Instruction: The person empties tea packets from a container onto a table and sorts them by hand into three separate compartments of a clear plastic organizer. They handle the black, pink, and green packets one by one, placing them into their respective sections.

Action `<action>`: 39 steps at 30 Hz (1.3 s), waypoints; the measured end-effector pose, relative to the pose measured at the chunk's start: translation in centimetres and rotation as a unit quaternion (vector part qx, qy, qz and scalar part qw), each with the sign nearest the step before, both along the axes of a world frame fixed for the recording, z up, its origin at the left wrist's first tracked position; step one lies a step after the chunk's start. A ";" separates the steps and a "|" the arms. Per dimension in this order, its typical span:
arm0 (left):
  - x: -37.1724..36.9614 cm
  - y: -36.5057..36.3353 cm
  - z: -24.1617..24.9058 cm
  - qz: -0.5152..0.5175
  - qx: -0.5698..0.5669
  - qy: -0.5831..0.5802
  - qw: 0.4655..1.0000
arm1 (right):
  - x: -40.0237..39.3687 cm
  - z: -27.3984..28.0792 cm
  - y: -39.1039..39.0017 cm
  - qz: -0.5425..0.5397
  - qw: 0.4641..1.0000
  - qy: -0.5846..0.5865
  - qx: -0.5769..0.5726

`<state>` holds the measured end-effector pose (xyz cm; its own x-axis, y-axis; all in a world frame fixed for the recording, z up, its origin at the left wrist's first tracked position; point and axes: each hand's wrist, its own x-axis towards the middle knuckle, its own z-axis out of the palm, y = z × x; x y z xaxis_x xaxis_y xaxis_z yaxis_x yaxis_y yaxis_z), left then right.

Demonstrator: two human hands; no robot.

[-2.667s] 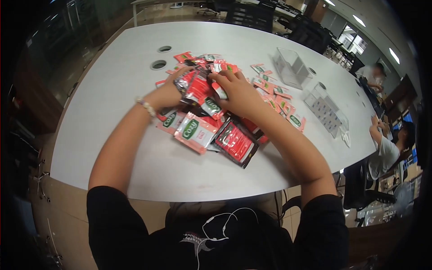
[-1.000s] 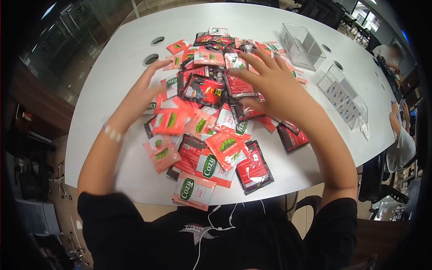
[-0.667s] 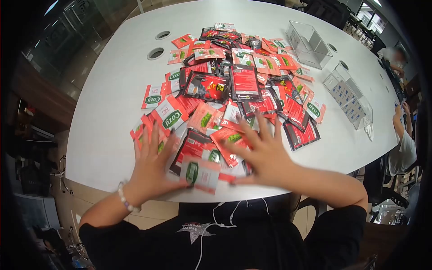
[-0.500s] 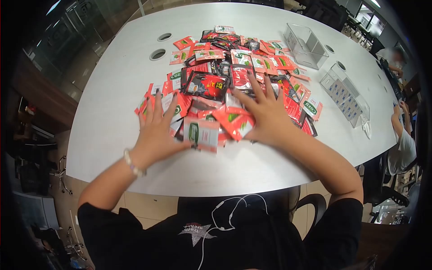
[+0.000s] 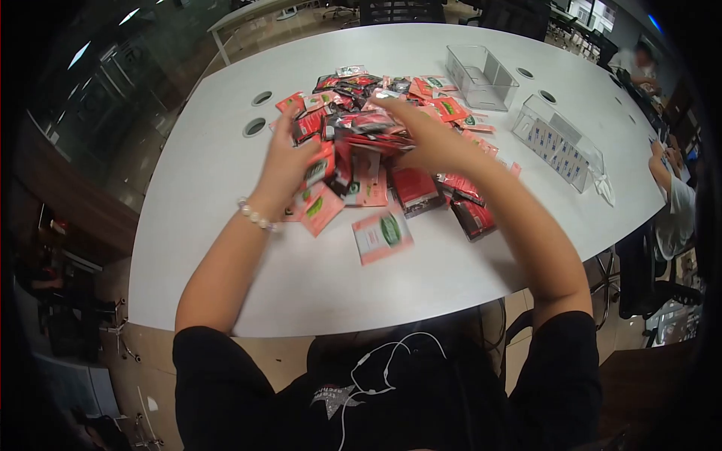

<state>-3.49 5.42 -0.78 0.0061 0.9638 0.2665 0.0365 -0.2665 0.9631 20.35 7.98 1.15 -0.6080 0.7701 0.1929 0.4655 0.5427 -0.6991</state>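
Note:
A heap of red, black and pink sachets [image 5: 451, 110] lies on the white table. My right hand [image 5: 436, 143] curves round a bunch of red and black sachets [image 5: 368, 131], blurred by motion, fingers above and thumb below. My left hand [image 5: 289, 158] is at the heap's left side, thumb and fingers apart, beside a few sachets; its fingertips are partly blurred. A pink and white sachet [image 5: 382, 234] lies apart at the near side. Several sachets are tilted or overlapping between my forearms.
To the right stand two clear plastic boxes: one at the back [image 5: 492, 96], and one nearer [image 5: 519, 128] with a blue-printed panel. Round cable holes [image 5: 254, 128] pierce the table [image 5: 203, 248]. A person's arm [image 5: 662, 169] rests at the far right edge.
Both hands have moved from lying spread on the heap to facing each other farther up it. A bunch of sachets has risen between them, and the near sachets have shifted and spread.

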 end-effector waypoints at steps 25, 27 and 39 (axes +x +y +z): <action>4.1 14.1 -1.9 -0.063 -0.211 -0.051 0.974 | -1.4 -3.7 13.0 -0.119 0.968 0.088 -0.203; 4.4 12.3 -0.1 -0.037 -0.152 -0.036 0.987 | -1.7 -2.0 11.1 -0.098 0.963 0.171 -0.182; -11.1 23.3 -7.0 0.209 -0.097 0.322 0.918 | 7.0 -7.0 27.1 -0.322 0.939 -0.044 -0.116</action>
